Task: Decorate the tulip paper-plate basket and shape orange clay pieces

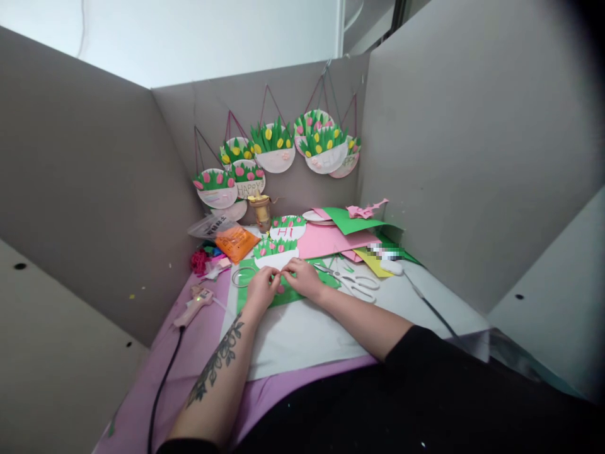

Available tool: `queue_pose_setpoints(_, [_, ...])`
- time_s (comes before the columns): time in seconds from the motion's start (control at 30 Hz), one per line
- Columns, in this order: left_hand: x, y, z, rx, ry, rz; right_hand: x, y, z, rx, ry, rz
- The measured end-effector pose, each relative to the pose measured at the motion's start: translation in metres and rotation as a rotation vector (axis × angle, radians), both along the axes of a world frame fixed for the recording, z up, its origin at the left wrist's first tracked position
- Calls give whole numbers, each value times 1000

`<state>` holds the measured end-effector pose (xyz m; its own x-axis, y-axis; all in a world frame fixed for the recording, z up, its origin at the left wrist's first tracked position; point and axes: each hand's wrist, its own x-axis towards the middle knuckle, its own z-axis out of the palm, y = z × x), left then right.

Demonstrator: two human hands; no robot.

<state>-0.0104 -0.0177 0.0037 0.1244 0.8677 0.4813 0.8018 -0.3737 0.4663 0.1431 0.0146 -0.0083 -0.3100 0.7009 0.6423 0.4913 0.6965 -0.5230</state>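
2-handed work: left hand [263, 285] and right hand [303, 278] pinch nearly closed, hold unclear, beside a pink piece [280, 289] at 6 o'clock from the tulip plate [277, 258], apparently shaping that calls for steadiness.

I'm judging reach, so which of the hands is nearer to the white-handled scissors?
Right. The right hand is beside the blade end of the white-handled scissors; the left hand is farther left, beyond the right hand.

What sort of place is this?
It looks like a small craft booth, perhaps in a workshop: grey partitions surround a table holding scissors and pink paper, with paper-flower decorations hanging at the back.
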Motion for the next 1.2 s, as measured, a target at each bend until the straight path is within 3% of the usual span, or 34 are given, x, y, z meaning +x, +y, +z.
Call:
queue_pose_setpoints(0.2, [-1, 1, 0, -21, -69, -11, 2, 7, 3, -10, 42, -7])
queue_pose_setpoints(0.4, [-5, 5, 3, -52, -297, 26, 41, 36, 15, -27, 181, -266])
queue_pose_setpoints(0.47, [-5, 5, 5, -101, -393, 13, 50, 41, 16, -53, 159, -293])
queue_pose_setpoints(0.6, [-5, 5, 5, -178, -531, -13, 41, 35, 13, -110, 200, -137])
queue_pose_setpoints(0.7, [-4, 5, 4, -211, -583, -46, 22, 22, 11, -261, 291, 67])
queue_pose_setpoints(0.8, [-3, 5, 4, -237, -589, -82, 9, 13, 10, -379, 367, 164])
queue_pose_setpoints(0.97, [2, 2, 5, -260, -572, -87, 6, 8, 11, -375, 428, 152])
queue_pose_setpoints(1.2, [4, -1, 8, -325, -606, -89, 8, 6, 12, -211, 360, 95])
